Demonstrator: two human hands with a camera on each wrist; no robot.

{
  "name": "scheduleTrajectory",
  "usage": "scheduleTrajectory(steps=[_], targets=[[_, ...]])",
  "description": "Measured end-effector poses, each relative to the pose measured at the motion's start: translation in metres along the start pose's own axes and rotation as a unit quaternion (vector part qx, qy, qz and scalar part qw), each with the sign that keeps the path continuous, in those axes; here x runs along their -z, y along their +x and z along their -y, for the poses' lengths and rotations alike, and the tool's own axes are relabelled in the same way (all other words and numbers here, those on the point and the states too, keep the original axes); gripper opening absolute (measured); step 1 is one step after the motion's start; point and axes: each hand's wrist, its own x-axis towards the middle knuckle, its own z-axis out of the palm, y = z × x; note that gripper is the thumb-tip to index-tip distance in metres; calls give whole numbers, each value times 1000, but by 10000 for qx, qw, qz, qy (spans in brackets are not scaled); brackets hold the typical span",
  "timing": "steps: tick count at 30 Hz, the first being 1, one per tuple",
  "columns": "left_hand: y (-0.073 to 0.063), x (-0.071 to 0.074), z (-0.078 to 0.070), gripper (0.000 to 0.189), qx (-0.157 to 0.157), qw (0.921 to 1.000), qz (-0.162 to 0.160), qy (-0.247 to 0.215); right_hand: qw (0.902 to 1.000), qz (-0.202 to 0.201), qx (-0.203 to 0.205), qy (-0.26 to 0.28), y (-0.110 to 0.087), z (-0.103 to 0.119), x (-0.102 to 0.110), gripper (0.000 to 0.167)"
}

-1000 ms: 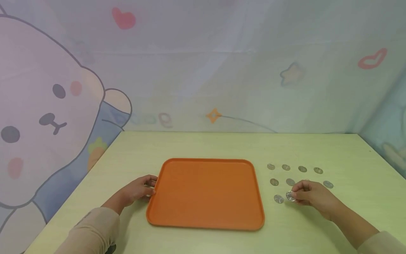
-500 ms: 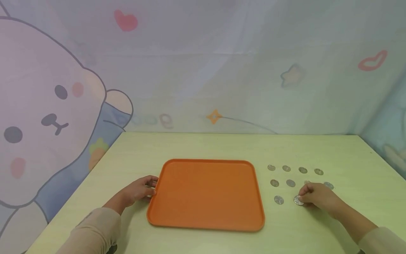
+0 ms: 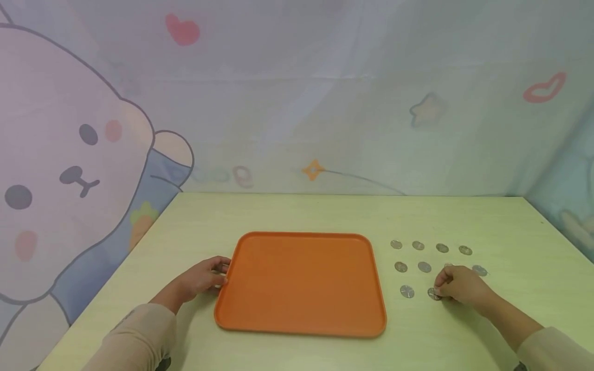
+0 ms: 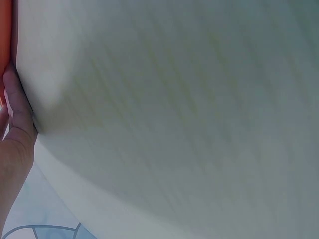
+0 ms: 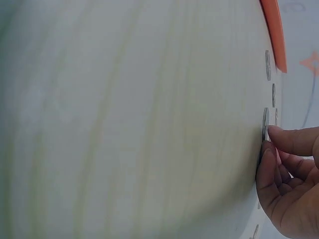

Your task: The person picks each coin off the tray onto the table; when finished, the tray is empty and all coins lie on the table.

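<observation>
In the head view, my right hand (image 3: 465,286) pinches a silver coin (image 3: 432,294) low at the tabletop, to the right of another coin (image 3: 407,291) in the front row. Thumb and fingertips meet at the edge of the held coin (image 5: 265,119) in the right wrist view. My left hand (image 3: 200,280) rests against the left rim of a flat orange tray (image 3: 301,283), fingers relaxed along its edge. In the left wrist view, the fingers (image 4: 20,107) touch the tray's side (image 4: 5,40).
Several more coins lie in rows right of the tray, including one at the back left (image 3: 396,244) and one at the far right (image 3: 480,270). My right hand partly covers a middle-row coin (image 3: 448,265). A printed curtain (image 3: 297,103) hangs behind the pale table (image 3: 287,211).
My right hand has moved right with the coin and brought it down to the tabletop, shifting only slightly in the last half second. The left hand and tray stay put.
</observation>
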Motion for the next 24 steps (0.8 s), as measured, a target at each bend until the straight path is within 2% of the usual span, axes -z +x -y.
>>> scheduleTrajectory(steps=[9, 18, 24], targets=[[0, -1, -2, 43, 13, 10000, 67, 37, 9998, -18, -182, 11, -3, -1, -2, 9], [0, -1, -1, 43, 51, 10000, 40, 24, 9998, -54, -185, -7, -4, -1, -3, 8], [1, 0, -3, 43, 100, 9998, -7, 150, 9998, 133, -129, 63, -4, 0, 2, 11]])
